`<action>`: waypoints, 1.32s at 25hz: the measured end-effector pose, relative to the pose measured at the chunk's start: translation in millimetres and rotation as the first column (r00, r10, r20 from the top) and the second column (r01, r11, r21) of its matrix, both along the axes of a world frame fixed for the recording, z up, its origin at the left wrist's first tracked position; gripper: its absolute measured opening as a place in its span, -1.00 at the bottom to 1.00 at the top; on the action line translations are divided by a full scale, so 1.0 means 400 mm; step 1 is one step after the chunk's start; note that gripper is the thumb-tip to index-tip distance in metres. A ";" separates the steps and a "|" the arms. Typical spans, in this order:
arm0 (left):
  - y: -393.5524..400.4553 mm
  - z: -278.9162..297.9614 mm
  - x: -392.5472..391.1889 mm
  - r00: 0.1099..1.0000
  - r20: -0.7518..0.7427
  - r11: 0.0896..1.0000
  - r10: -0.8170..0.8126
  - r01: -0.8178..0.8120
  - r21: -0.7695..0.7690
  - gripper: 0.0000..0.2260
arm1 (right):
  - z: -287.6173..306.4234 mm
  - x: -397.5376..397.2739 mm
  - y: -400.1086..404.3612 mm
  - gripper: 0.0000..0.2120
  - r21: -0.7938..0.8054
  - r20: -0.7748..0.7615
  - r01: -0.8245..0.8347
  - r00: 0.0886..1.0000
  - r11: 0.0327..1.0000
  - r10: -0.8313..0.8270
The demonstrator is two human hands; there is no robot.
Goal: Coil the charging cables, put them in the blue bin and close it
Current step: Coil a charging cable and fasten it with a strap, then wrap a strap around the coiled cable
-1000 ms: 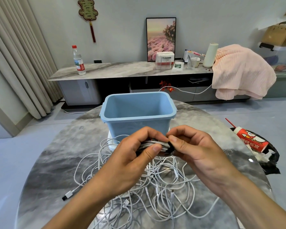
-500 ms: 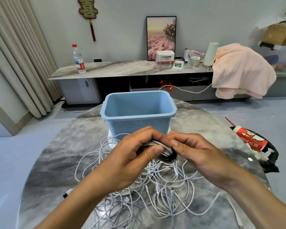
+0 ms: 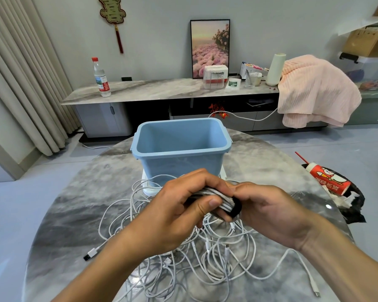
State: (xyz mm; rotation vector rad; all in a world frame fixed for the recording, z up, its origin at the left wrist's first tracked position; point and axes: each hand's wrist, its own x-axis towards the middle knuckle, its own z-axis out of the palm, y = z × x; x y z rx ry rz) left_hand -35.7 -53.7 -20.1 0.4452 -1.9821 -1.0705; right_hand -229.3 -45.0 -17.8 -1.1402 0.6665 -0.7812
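Writing: a white box [image 3: 215, 76] on the sideboard [image 3: 153, 92], upper centre of the frame, carries dark lettering that looks like "Panasonic", though the first letters are blurred; the red paper cup [image 3: 330, 182] at the right edge bears white characters too tilted to read.
Bottle: a clear water bottle [image 3: 100, 77] with a red cap and a red-green label stands in the upper left, its text too small to read.
Blue bin: the blue bin [image 3: 180, 147] sits open at frame centre on the marble desk [image 3: 74, 205]; nothing shows inside it.
Lid: a white flat piece [image 3: 147, 186] lies under the bin, possibly its lid.
Coiled cable: a bundle of white cable [image 3: 214, 196] sits just below the bin, held between both hands, with a black band [image 3: 236, 209] at its right end.
Left hand: the left hand [image 3: 179, 212] grips the bundle, thumb pressed across the strands.
Right hand: the right hand [image 3: 268, 210] pinches the banded end with curled fingers.
Loose cables: a tangle of white charging cables [image 3: 205, 253] spreads over the desk, lower centre.
Black bag: a black bag [image 3: 354, 205] lies under the cup at the right.
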 end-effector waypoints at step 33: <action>-0.096 0.016 0.109 0.708 0.144 0.461 0.691 -0.585 0.667 -0.72 | 0.138 0.126 -0.224 -0.54 0.076 -0.324 0.711 0.680 0.699 -0.657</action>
